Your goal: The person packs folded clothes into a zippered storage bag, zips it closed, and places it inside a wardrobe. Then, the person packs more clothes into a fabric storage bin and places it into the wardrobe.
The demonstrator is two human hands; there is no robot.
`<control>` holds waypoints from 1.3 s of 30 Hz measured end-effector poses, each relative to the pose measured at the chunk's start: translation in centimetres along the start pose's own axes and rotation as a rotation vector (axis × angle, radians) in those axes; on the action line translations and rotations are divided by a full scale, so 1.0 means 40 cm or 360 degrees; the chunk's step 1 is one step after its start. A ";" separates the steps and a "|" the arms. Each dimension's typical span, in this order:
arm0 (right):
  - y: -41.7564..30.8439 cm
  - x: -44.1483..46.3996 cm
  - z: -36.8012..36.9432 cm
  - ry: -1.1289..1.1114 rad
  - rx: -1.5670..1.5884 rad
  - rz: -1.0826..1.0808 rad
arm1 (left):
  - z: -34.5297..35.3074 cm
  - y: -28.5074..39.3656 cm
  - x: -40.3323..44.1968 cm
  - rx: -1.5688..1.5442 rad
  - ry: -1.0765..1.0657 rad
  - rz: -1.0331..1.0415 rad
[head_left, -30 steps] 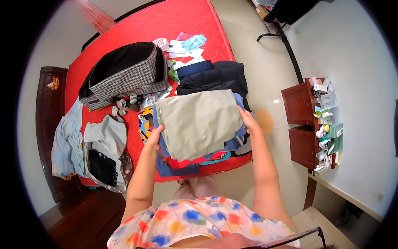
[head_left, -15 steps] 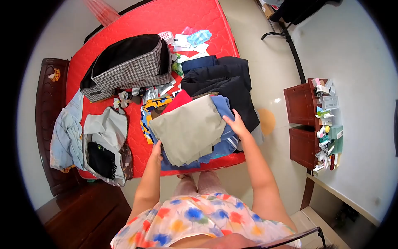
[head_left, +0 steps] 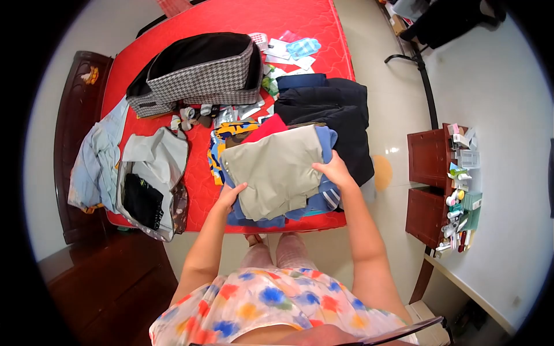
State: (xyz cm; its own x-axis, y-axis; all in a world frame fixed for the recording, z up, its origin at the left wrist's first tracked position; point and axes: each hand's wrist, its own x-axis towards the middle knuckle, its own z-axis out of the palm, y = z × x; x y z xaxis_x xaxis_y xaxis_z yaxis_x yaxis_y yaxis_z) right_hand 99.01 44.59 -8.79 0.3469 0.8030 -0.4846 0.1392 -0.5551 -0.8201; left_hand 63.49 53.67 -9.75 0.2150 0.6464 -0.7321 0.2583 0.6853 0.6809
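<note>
A folded khaki garment [head_left: 274,170] lies on top of a pile of folded clothes at the bed's near edge. My left hand [head_left: 231,196] holds its lower left side, thumb on top and fingers partly hidden beneath. At the right side, my right hand [head_left: 336,171] grips it with the thumb above; its other fingers are mostly out of sight. Blue folded clothes [head_left: 259,222] show under the khaki one. Behind it are a red cloth [head_left: 266,129] and a yellow, blue and white patterned cloth [head_left: 216,155].
An open houndstooth storage box [head_left: 202,81] stands on the red mattress [head_left: 202,202]. Left of the pile are an open bag [head_left: 153,144] with a black garment inside and light blue clothing [head_left: 95,167]. Black folded clothes [head_left: 346,127] lie behind right. A cabinet [head_left: 427,155] holds small bottles and boxes.
My left thumb has moved onto the khaki garment's top, and my right thumb now presses over its right edge. The whole view has shifted slightly, with the scene moving right.
</note>
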 end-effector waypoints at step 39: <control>-0.511 -0.535 1.411 -0.0822 -0.1043 -0.1315 | -0.949 -0.719 -0.533 -0.1379 0.1357 0.0562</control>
State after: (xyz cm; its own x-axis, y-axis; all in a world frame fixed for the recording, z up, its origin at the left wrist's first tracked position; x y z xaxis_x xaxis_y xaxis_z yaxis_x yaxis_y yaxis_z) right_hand 36.41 51.00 1.18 -0.4688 0.8807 -0.0681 0.6490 0.2911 -0.7029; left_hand 15.72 32.93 -12.97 -0.6103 0.6279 -0.4831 -0.4581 0.2178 0.8618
